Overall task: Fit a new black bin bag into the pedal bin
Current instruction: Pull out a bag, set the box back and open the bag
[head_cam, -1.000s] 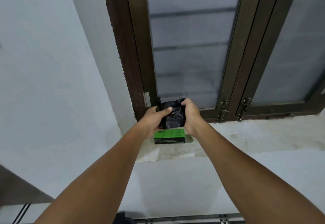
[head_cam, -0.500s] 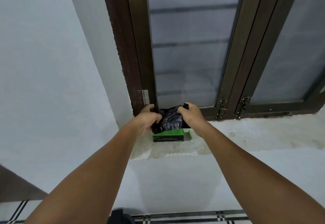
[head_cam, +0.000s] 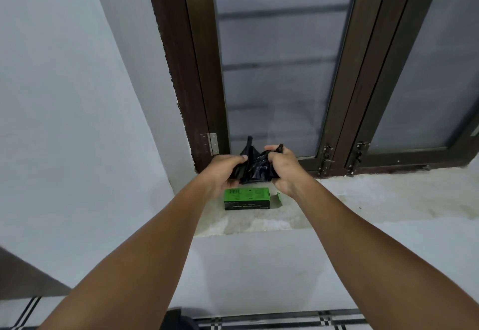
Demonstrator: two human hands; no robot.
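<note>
A crumpled black bin bag is held between both hands above the window sill. My left hand grips its left edge and my right hand grips its right edge, with a strip of plastic sticking up beside each hand. Just below the bag, a green and black bin bag box lies on the sill, its end flap open at the right. A dark object at the bottom edge is cut off; I cannot tell if it is the pedal bin.
The pale stone sill runs right under a dark-framed window with frosted panes. A white wall stands at the left. Below the sill is white wall, then a tiled floor with dark stripes.
The hands moved slightly apart and the bag is spread wider between them, with its edges now sticking up. The box has not moved.
</note>
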